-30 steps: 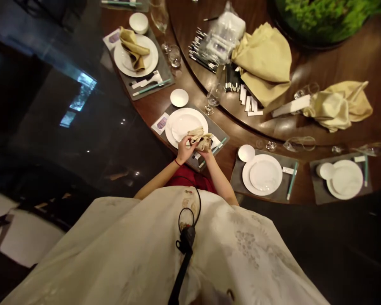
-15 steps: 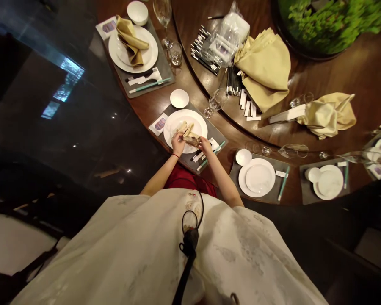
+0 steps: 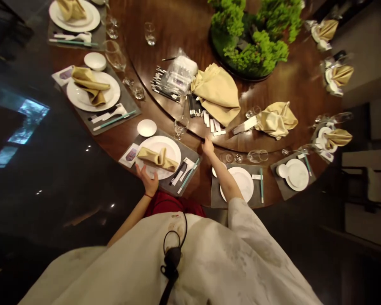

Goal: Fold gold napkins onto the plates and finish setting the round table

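Note:
A folded gold napkin (image 3: 160, 159) lies across the white plate (image 3: 175, 146) in front of me. My left hand (image 3: 149, 181) is at the plate's near rim, fingers spread, holding nothing. I cannot tell whether its fingertips touch the plate. To the right, my right hand (image 3: 208, 147) reaches out to the rim of the wooden turntable (image 3: 190, 134), its fingers partly extended with nothing visible in them. Beside the plate are a white bowl (image 3: 147, 127), a printed card (image 3: 129, 155) and teal-tipped chopsticks (image 3: 188, 176) on a grey placemat (image 3: 193, 157).
Stacked gold napkins (image 3: 220, 95), bundled chopsticks (image 3: 165, 84) and a crumpled napkin (image 3: 277, 120) lie on the turntable near a green plant centrepiece (image 3: 257, 51). A wine glass (image 3: 180, 126) stands beyond my plate. Another setting's plate (image 3: 241, 182) is under my right forearm.
Both hands have let go of the napkin, which now rests folded on the plate. My left hand moved to the near rim, my right outward to the turntable. The view has shifted.

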Demonstrator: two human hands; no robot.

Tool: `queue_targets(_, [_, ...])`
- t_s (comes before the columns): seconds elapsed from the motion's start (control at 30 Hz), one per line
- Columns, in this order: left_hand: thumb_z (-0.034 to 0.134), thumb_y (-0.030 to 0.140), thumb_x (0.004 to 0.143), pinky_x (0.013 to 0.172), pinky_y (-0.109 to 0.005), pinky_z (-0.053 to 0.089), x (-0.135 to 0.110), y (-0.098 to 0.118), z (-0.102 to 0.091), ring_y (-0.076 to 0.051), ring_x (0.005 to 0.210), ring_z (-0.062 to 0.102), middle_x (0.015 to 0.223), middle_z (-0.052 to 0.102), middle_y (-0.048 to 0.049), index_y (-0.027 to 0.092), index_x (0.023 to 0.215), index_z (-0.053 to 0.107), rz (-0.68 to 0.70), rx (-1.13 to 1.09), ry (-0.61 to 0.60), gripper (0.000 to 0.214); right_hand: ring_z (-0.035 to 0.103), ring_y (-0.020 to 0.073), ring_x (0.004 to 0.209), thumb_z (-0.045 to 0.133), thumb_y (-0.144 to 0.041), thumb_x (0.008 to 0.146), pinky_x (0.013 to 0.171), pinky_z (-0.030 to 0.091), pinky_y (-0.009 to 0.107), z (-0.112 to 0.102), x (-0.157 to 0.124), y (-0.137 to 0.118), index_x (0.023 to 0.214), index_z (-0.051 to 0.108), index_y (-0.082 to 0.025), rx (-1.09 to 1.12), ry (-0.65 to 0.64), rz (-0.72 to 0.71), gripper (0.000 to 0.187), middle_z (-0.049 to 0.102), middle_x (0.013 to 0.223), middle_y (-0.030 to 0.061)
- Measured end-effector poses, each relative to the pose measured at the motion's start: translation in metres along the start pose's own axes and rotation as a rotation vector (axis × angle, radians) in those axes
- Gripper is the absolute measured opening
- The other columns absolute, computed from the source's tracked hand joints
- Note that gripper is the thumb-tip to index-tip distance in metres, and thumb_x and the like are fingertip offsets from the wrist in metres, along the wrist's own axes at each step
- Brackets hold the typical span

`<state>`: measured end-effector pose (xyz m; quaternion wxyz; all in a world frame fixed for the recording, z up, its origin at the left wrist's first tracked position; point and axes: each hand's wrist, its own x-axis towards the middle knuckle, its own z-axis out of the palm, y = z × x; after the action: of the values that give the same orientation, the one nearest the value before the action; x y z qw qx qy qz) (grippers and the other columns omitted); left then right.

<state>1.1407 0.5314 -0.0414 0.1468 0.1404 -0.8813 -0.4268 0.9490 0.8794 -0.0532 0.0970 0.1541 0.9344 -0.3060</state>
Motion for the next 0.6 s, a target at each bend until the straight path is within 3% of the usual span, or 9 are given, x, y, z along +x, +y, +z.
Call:
queue_targets(0.07, [0.066, 0.029, 0.078, 0.125, -0.061, 0.019, 0.01, 0.01, -0.004, -0.038, 0.156, 0.012, 0.166, 0.016, -0.0232, 0.018, 0.145, 0.038, 0.078, 0.004, 0.023, 0.074, 0.054, 0.0267, 0.131, 0.047, -0.006, 0.083, 0.115, 0.042, 0.045, -0.002, 0.016, 0.002, 0.133, 0.058, -0.006, -0.088, -0.008, -0.044, 0.052, 0.049, 0.149, 0.0237])
queue_targets(0.2, [0.067, 0.028, 0.077, 0.12, -0.066, 0.031, 0.035, 0.032, 0.007, -0.04, 0.153, 0.022, 0.165, 0.022, -0.0163, 0.029, 0.147, 0.034, 0.198, -0.01, 0.027, 0.078, 0.058, 0.0258, 0.124, 0.039, -0.006, 0.09, 0.111, 0.045, 0.041, 0.002, 0.031, 0.004, 0.119, 0.067, -0.006, -0.224, -0.036, -0.084, 0.04, 0.06, 0.134, 0.0251])
queue_targets(0.3, [0.066, 0.024, 0.078, 0.12, -0.068, 0.029, 0.045, 0.051, 0.023, -0.041, 0.154, 0.018, 0.165, 0.02, -0.0178, 0.029, 0.149, 0.032, 0.31, -0.023, 0.017, 0.08, 0.064, 0.0228, 0.113, 0.047, -0.017, 0.093, 0.107, 0.049, 0.037, -0.013, 0.045, 0.016, 0.114, 0.071, -0.013, -0.151, -0.042, -0.071, 0.032, 0.07, 0.118, 0.0162])
queue_targets(0.33, [0.066, 0.022, 0.078, 0.121, -0.069, 0.027, 0.044, 0.058, 0.028, -0.041, 0.155, 0.016, 0.165, 0.019, -0.0182, 0.029, 0.151, 0.031, 0.341, -0.029, 0.007, 0.081, 0.065, 0.0221, 0.11, 0.047, -0.023, 0.095, 0.105, 0.05, 0.037, -0.026, 0.053, 0.024, 0.116, 0.071, -0.015, -0.065, 0.03, -0.042, 0.033, 0.072, 0.114, 0.0132])
queue_targets(0.4, [0.065, 0.019, 0.079, 0.122, -0.07, 0.025, 0.038, 0.07, 0.037, -0.039, 0.155, 0.015, 0.166, 0.018, -0.0143, 0.034, 0.153, 0.029, 0.392, -0.065, -0.032, 0.084, 0.065, 0.0224, 0.113, 0.038, -0.03, 0.098, 0.105, 0.051, 0.039, -0.062, 0.073, 0.047, 0.124, 0.068, -0.016, 0.137, 0.301, 0.063, 0.042, 0.072, 0.114, 0.012])
queue_targets(0.5, [0.065, 0.016, 0.077, 0.119, -0.069, 0.033, 0.021, 0.088, 0.048, -0.036, 0.155, 0.016, 0.169, 0.015, -0.0039, 0.047, 0.153, 0.026, 0.451, -0.131, -0.087, 0.091, 0.063, 0.0248, 0.121, 0.024, -0.023, 0.098, 0.105, 0.051, 0.047, -0.126, 0.106, 0.094, 0.129, 0.062, -0.011, 0.326, 0.748, 0.306, 0.051, 0.066, 0.124, 0.0191])
queue_targets(0.53, [0.065, 0.015, 0.076, 0.117, -0.069, 0.037, 0.014, 0.094, 0.051, -0.036, 0.155, 0.017, 0.169, 0.015, -0.0015, 0.05, 0.154, 0.025, 0.461, -0.132, -0.093, 0.095, 0.064, 0.0261, 0.12, 0.026, -0.021, 0.097, 0.104, 0.051, 0.05, -0.144, 0.115, 0.11, 0.128, 0.062, -0.009, 0.345, 0.806, 0.362, 0.049, 0.065, 0.124, 0.0217])
queue_targets(0.6, [0.066, 0.013, 0.073, 0.113, -0.068, 0.043, 0.003, 0.104, 0.057, -0.037, 0.153, 0.023, 0.168, 0.02, 0.0003, 0.052, 0.155, 0.024, 0.471, -0.103, -0.086, 0.1, 0.066, 0.0281, 0.111, 0.036, -0.019, 0.094, 0.098, 0.054, 0.052, -0.17, 0.13, 0.139, 0.124, 0.062, -0.006, 0.351, 0.793, 0.369, 0.042, 0.066, 0.118, 0.0244])
